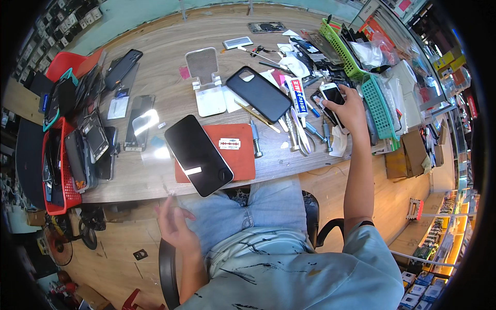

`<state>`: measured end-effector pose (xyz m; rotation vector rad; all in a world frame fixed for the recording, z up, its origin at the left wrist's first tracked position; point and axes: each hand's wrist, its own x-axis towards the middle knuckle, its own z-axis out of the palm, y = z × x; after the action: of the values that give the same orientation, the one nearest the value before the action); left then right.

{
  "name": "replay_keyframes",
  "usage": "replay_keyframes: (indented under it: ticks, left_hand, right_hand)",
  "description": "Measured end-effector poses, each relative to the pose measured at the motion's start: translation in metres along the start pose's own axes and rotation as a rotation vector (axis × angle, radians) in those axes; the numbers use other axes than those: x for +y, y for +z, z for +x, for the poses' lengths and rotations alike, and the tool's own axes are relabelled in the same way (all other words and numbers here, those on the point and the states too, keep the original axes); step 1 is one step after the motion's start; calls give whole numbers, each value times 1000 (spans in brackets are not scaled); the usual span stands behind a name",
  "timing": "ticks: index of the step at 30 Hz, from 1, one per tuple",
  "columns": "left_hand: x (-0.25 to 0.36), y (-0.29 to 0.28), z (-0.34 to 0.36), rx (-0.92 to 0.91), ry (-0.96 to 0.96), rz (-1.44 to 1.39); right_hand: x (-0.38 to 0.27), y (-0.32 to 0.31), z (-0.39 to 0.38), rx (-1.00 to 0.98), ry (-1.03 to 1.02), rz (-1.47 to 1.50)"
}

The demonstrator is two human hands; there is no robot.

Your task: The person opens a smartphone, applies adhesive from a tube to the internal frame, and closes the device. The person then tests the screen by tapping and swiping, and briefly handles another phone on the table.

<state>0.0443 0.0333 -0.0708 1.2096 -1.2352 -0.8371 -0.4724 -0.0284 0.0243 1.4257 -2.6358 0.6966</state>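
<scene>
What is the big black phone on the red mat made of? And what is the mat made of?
The black phone looks like smooth glass on its face: it is shiny and throws back light. The red mat under it looks like soft rubber or silicone, dull and flat, though that cannot be told for sure.

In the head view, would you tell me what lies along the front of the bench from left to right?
Red basket of phones → clear film sheet → large black phone → orange mat → razor blade → silver screwdriver → tweezers → right hand on a small phone → green basket.
</scene>
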Motion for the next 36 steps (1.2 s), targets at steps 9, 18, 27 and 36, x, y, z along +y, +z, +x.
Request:
replay_keyframes:
  ticks: [9,18,27,36]
  left_hand:
    - [-36,3,-33,-10,-25,82]
    - [-47,9,-12,-251,50,437]
    - [-68,22,7,-329,-122,638]
    - [-78,24,23,-459,-263,686]
  right_hand:
    - [-5,-9,13,-103,92,78]
    - [-3,-10,14,-160,98,150]
    - [0,-3,7,-93,88,226]
    - [8,-30,-25,81,-69,192]
